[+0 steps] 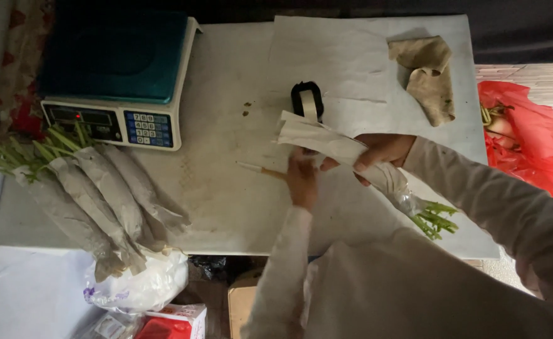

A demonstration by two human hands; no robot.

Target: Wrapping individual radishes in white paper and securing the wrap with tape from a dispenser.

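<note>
On table — two hands, one wrapped bundle.

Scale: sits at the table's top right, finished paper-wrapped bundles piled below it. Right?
Wrong side. The head view shows the scale at the table's top left, with the wrapped bundles piled below it.
</note>
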